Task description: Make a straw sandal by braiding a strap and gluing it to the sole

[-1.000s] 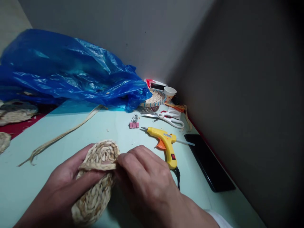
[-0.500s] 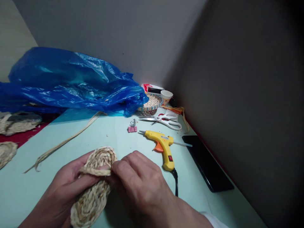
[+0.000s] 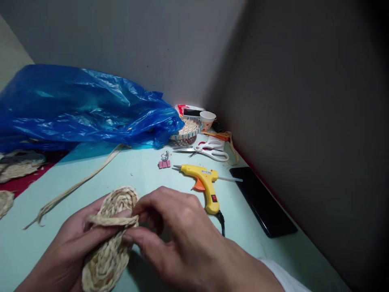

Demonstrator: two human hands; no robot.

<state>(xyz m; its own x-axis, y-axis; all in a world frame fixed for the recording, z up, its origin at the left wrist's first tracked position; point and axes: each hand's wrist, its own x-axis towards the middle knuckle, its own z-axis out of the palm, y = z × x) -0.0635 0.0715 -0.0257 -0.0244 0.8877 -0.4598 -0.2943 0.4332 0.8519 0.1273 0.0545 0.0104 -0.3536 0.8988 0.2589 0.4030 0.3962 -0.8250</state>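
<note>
A woven straw sole (image 3: 106,259), long and oval with a braided strap (image 3: 112,221) across its middle, is held slanted above the table. My left hand (image 3: 88,235) grips it from the left, with the fingers behind it and the thumb under the strap. My right hand (image 3: 173,231) is at the sole's right edge, its thumb and index finger on the strap's right end. A yellow glue gun (image 3: 206,182) with an orange trigger lies just beyond my right hand.
White-handled scissors (image 3: 209,151) and a pink binder clip (image 3: 164,164) lie farther back. A black tablet-like slab (image 3: 263,202) rests at the right. Behind are a blue plastic bag (image 3: 75,109), a round basket (image 3: 190,127) and a paper cup (image 3: 208,118). A straw strip (image 3: 82,182) lies left.
My right hand's thumb has come into sight, apart from the index finger and against the sole's edge. The whole scene has shifted slightly left in the view.
</note>
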